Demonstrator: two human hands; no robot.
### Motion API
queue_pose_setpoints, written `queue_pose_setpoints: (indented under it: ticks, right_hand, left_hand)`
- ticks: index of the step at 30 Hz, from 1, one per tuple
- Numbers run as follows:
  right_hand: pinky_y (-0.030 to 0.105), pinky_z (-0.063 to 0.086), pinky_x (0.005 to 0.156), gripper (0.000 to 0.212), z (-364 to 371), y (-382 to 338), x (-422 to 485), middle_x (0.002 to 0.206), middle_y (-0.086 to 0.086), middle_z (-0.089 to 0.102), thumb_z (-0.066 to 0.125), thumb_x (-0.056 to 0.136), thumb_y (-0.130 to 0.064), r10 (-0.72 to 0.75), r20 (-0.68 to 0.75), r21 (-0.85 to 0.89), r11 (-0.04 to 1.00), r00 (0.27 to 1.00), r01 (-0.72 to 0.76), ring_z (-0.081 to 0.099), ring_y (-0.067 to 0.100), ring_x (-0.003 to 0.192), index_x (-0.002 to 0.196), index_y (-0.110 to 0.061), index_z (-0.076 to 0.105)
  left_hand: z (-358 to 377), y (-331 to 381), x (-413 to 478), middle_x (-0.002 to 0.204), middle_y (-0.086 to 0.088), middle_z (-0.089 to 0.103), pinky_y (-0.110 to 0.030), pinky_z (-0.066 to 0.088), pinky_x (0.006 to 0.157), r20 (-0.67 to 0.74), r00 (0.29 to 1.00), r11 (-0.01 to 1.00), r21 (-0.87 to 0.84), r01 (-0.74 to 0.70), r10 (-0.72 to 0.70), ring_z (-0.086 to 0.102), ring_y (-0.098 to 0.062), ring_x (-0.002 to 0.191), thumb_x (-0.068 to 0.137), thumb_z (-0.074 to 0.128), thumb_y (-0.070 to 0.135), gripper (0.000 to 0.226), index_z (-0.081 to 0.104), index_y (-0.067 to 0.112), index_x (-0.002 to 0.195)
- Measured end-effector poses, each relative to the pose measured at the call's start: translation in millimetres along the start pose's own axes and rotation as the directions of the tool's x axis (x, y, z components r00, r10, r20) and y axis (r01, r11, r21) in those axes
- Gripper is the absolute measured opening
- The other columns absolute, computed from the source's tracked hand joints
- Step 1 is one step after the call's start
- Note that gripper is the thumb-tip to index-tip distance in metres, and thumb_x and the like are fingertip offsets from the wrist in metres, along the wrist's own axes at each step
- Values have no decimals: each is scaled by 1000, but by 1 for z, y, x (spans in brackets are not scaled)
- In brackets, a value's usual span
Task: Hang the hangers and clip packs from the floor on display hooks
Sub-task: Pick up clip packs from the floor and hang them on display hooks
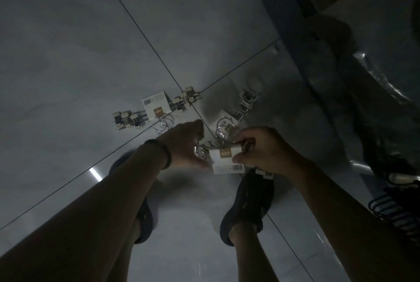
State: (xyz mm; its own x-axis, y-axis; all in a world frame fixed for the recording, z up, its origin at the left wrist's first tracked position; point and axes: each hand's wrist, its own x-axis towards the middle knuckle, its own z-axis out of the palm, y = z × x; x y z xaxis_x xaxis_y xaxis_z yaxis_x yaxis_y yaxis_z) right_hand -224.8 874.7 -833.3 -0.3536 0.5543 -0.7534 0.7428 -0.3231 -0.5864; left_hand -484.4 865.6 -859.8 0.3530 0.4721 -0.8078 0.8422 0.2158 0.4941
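Dim light. Held above the floor is a hanger pack (227, 161) with a white card label and metal hooks. My right hand (261, 148) pinches its right side. My left hand (188, 143), with a dark wristband, cups the clips at the pack's left end. A second hanger pack (156, 105) with a white label lies on the tiles ahead, clips at both ends. A third pack (229, 120) lies just beyond my hands, partly hidden by them.
The grey tiled floor (91, 54) has dark grout lines crossing near the packs. My two feet in dark sandals (247, 202) stand below my hands. A shelf base with dark bagged goods (375, 111) runs along the right, with black hangers (391, 209) at lower right.
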Motion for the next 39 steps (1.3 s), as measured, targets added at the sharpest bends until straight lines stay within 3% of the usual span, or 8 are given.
queue_pose_setpoints:
  ticks: [9,12,15,18,22,28,34,39]
  right_hand:
    - [30,55,84,63,11,-9,16,116,-8,63,92,71,-35,-245,103,-275,924,964,264,62,3,101,126,-24,62]
    - [44,46,99,61,7,4,32,130,2,59,76,82,-55,-246,-216,-486,867,945,115,53,20,123,131,-25,56]
    - [27,45,72,39,3,27,52,120,12,64,64,95,-44,114,-597,-57,981,794,-184,62,27,109,120,-13,61]
    - [31,43,75,40,20,67,70,123,19,65,67,95,-34,443,-414,79,888,795,-454,64,36,114,122,-5,63]
    - [30,40,66,55,62,96,81,129,18,60,73,89,-47,519,-226,-20,844,824,-537,61,34,108,128,-12,56]
    - [21,40,59,59,92,89,90,120,8,63,92,75,-26,553,-337,403,816,762,-414,58,22,98,121,-7,60]
    - [52,63,80,40,98,79,79,114,16,72,77,94,-22,540,-265,761,626,799,-171,74,37,100,124,-2,60]
    - [36,61,66,26,83,52,53,99,15,71,67,101,-12,513,-352,829,559,783,7,69,30,85,116,6,56]
  left_hand:
    - [18,4,-5,69,1,76,-26,59,57,158,986,940,-327,96,-45,66,-8,50,72,82,60,49,74,26,107]
    - [35,-8,-13,61,-3,72,-24,54,48,-18,985,844,-518,137,-171,61,-11,45,71,62,76,59,70,35,112]
    - [51,-14,-18,60,-11,70,-27,53,44,-139,936,695,-706,135,-323,57,-19,44,73,58,85,53,75,39,94]
    - [63,-23,-16,58,-11,68,-30,53,44,-172,916,666,-735,126,-363,56,-20,45,87,66,66,28,78,41,92]
    - [76,-36,-6,58,-7,67,-26,48,42,-196,878,612,-780,130,-437,56,-18,46,90,68,60,33,77,33,106]
    - [89,-50,11,58,-6,68,-35,55,57,-196,809,476,-872,114,-553,60,-21,48,90,68,61,32,76,36,107]
    - [86,-49,8,65,-10,71,-30,54,52,-145,836,471,-870,147,-529,61,-21,51,93,66,55,19,71,37,94]
    - [73,-48,4,67,-10,73,-33,56,54,-115,835,439,-884,161,-538,63,-23,54,93,65,59,28,72,34,102]
